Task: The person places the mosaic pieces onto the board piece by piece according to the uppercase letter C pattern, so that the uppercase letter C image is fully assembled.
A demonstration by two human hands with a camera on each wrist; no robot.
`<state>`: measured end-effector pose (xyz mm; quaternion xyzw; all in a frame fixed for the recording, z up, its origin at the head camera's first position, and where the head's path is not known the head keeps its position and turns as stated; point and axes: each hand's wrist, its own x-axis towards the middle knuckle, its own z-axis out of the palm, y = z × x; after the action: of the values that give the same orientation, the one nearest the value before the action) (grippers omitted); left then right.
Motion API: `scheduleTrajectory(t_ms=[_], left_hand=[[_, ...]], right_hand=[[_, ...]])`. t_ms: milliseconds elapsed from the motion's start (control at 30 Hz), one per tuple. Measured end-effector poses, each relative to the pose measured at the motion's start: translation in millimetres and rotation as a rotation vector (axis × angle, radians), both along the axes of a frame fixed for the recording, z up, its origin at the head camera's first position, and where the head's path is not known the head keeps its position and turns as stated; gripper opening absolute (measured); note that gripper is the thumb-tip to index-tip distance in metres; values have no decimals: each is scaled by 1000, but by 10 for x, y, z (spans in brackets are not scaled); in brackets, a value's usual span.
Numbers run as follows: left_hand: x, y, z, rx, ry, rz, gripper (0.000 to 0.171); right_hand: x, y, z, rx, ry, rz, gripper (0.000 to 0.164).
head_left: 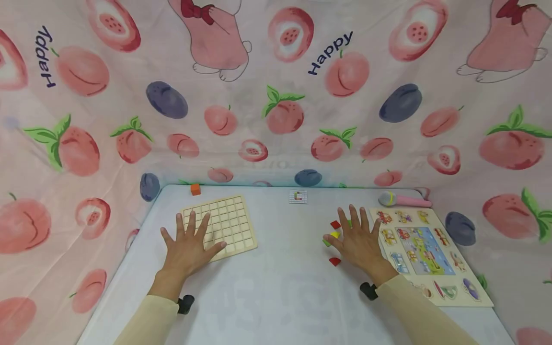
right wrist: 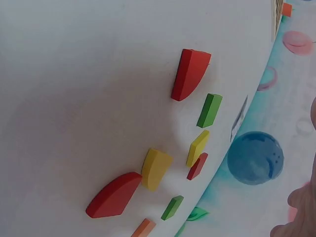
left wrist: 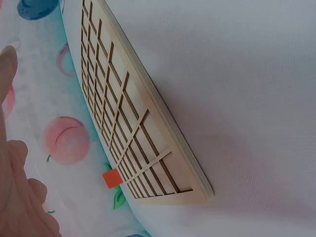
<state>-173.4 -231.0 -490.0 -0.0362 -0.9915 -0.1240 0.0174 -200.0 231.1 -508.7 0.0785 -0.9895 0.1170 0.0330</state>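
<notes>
My left hand (head_left: 187, 251) is spread wide over the lower left part of a pale wooden grid board (head_left: 235, 225), with nothing held. The left wrist view shows the board's square cells (left wrist: 118, 123) and an orange cube (left wrist: 112, 178) behind it. On the other side, my right hand (head_left: 362, 244) also has its fingers spread and holds nothing, hovering above small coloured blocks. Among these are a red quarter-round block (right wrist: 191, 74), a green block (right wrist: 210, 110), a yellow block (right wrist: 198, 148) and a larger red curved block (right wrist: 113, 195). In the head view the right hand hides some blocks.
A small card with a coloured pattern (head_left: 298, 196) lies at the table's back middle. At the right are a pink toy microphone (head_left: 409, 201) and a picture puzzle board (head_left: 483, 301), partly under the right forearm. A fruit-print cloth (head_left: 258, 72) rises behind the white table (head_left: 276, 297).
</notes>
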Motion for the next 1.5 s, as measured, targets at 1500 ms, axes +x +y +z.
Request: scheduleTrajectory(t_ms=[1500], left_hand=[[71,-378,-511,183,-254,116,123]], right_hand=[[-158,-1858,-294,55,-273,485,87]])
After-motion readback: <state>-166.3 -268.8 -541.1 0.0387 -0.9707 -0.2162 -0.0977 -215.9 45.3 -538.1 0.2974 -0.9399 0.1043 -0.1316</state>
